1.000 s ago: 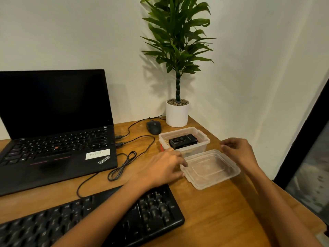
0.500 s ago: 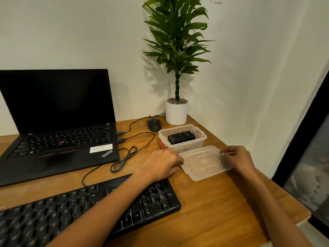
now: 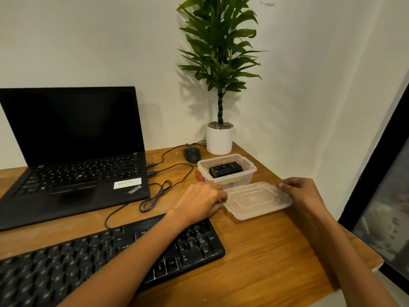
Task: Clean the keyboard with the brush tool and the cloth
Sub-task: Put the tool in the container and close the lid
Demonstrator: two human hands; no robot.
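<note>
black keyboard (image 3: 106,258) lies flat; both hands' fingers (image 3: 218,197) seemingly pinch the clear lid (image 3: 256,201).

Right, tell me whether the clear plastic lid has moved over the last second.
Yes. The clear plastic lid has drawn back toward the clear rectangular tub, which stays beside the white plant pot.

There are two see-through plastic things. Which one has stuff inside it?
The clear tub nearer the plant pot. It holds a black box. The flat lid between the hands has nothing in it.
</note>
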